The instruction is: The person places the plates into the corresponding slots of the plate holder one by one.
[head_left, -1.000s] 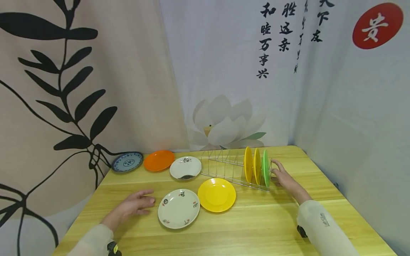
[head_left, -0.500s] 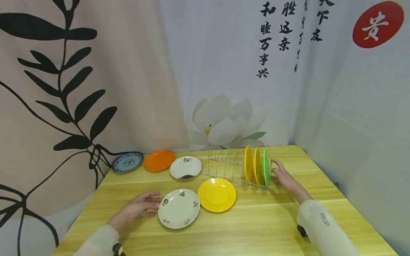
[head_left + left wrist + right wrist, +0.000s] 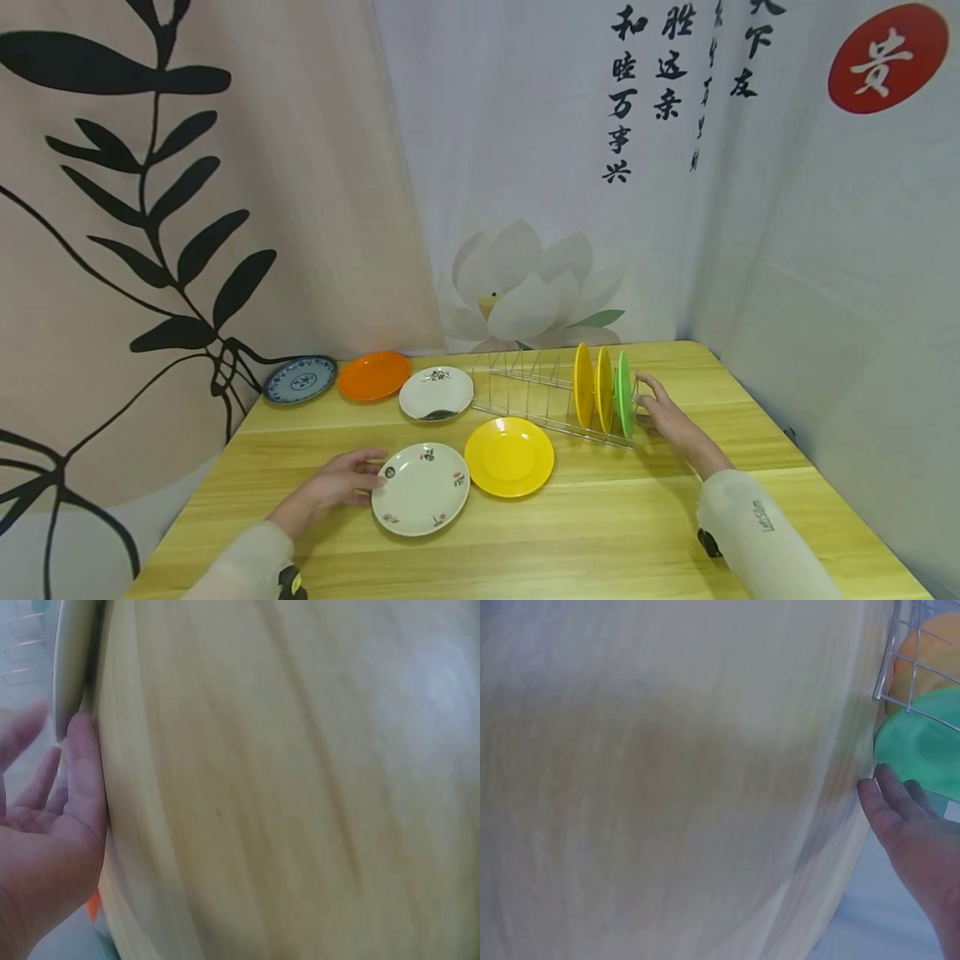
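My left hand (image 3: 341, 482) is at the left rim of a white plate with small printed motifs (image 3: 422, 490), its fingertips touching or nearly touching that rim. In the left wrist view, its fingers (image 3: 86, 769) are spread fairly straight beside the plate's edge (image 3: 71, 667). My right hand (image 3: 667, 417) rests at the right end of a wire dish rack (image 3: 528, 412), with loosely bent fingers near a green plate (image 3: 623, 394). Whether they touch the wire is hard to tell. Two yellow plates (image 3: 583, 386) stand upright in the rack, left of the green one.
A yellow plate (image 3: 510, 457) lies flat right of the white one. Along the back lie a blue patterned plate (image 3: 301, 379), an orange plate (image 3: 373, 377) and a white plate with a dark design (image 3: 436, 393). Printed curtains (image 3: 540, 167) hang behind the wooden table (image 3: 570, 542).
My left hand has moved right, from beside the white plate with printed motifs to its left rim. The right hand, rack and plates stay where they were.
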The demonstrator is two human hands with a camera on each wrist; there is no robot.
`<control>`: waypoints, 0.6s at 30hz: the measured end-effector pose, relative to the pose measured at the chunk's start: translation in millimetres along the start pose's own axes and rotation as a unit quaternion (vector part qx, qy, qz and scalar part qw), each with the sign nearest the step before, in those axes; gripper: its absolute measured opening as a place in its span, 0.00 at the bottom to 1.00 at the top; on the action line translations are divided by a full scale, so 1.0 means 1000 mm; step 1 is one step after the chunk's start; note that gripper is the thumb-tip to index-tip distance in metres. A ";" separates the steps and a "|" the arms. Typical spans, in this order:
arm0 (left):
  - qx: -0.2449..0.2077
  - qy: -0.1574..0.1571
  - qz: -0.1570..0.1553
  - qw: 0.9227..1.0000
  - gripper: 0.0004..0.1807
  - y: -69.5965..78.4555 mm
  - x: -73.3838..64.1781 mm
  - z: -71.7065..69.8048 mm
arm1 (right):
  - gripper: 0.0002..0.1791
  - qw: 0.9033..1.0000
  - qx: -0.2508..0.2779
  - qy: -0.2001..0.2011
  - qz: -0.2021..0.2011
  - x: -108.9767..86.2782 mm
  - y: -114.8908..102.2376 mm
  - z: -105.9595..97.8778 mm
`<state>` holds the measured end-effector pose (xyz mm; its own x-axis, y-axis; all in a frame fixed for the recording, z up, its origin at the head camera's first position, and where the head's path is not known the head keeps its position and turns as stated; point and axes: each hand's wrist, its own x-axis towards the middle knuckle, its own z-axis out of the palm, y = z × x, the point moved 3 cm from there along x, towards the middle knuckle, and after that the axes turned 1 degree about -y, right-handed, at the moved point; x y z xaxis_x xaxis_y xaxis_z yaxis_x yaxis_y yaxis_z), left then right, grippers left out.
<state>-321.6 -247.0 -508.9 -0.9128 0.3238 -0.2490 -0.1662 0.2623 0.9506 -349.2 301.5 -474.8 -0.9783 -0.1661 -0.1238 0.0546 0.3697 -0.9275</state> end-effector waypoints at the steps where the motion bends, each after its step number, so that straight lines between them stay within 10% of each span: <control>1: 0.002 0.004 -0.002 1.000 0.33 0.000 0.001 0.000 | 0.38 1.000 0.001 0.000 0.000 0.000 0.000 0.000; 18: 0.009 0.069 -0.005 0.998 0.27 0.010 0.000 0.008 | 0.38 1.000 -0.002 0.000 -0.005 -0.001 0.002 -0.001</control>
<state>-319.7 -236.9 -500.9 -0.9541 0.1935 -0.2285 -0.1690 0.2822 0.9444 -348.7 303.3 -476.2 -0.9789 -0.1689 -0.1152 0.0449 0.3721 -0.9271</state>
